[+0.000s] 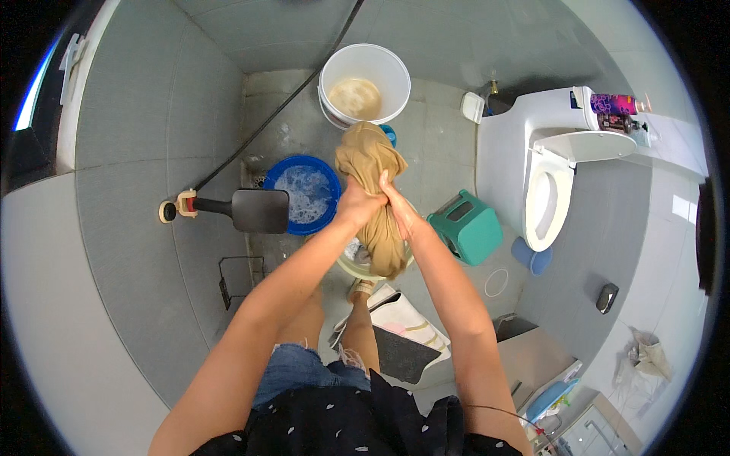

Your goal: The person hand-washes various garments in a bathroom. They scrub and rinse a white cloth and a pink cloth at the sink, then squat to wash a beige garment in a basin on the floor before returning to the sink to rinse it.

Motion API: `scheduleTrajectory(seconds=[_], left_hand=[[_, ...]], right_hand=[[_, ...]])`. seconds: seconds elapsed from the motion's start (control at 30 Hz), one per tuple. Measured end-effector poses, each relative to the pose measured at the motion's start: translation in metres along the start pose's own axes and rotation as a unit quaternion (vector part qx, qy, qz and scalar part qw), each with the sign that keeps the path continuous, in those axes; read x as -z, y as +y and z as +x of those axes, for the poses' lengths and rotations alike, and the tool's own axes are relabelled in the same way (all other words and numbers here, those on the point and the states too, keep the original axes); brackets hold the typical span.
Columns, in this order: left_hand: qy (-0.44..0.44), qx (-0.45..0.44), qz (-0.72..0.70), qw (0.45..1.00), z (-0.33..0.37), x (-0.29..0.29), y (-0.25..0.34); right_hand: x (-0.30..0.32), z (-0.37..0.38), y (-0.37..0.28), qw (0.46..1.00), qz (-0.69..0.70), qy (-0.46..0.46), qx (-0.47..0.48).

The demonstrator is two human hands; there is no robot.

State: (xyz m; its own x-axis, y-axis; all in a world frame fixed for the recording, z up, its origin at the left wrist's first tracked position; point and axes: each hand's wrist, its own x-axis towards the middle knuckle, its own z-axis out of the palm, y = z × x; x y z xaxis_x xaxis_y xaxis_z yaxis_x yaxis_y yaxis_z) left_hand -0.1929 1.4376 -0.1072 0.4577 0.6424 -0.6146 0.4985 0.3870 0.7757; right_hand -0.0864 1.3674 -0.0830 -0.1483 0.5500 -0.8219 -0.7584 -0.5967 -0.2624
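Dark spotted top [331,422] seen at lower centre; tan cloth [371,156] clasped by left grip [359,204] and right grip [400,211] mid-frame; sudsy blue basin [335,190] placed left of it.

A purple can [613,105] tops the toilet [506,171]; a stool [468,230] stands left of it. Beside the toilet's bowl sits a blue container [532,256].

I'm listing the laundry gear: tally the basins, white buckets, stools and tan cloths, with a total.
Basins: 2 (blue basin, pale green basin)
White bucket: 1
Green stool: 1
Tan cloth: 1, between left hand and right hand
Total: 5
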Motion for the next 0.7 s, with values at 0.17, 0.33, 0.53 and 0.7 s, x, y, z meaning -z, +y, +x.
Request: scheduleTrajectory(seconds=[0.17,0.33,0.53,0.7], left_hand=[[-0.215,-0.027,-0.006,0.976,-0.040,0.040,0.047],[-0.075,0.191,-0.407,0.890,-0.037,0.063,-0.006],[-0.114,0.080,-0.735,0.664,-0.028,0.039,-0.042],[-0.130,0.056,-0.686,0.714,-0.008,0.065,0.000]], right_hand=[[0.009,-0.016,0.008,0.997,-0.068,0.034,0.019],[-0.010,-0.041,-0.011,0.998,0.009,-0.053,-0.033],[-0.011,-0.065,0.008,0.987,0.118,-0.095,-0.045],[-0.008,-0.075,0.018,0.988,0.106,-0.078,-0.079]])
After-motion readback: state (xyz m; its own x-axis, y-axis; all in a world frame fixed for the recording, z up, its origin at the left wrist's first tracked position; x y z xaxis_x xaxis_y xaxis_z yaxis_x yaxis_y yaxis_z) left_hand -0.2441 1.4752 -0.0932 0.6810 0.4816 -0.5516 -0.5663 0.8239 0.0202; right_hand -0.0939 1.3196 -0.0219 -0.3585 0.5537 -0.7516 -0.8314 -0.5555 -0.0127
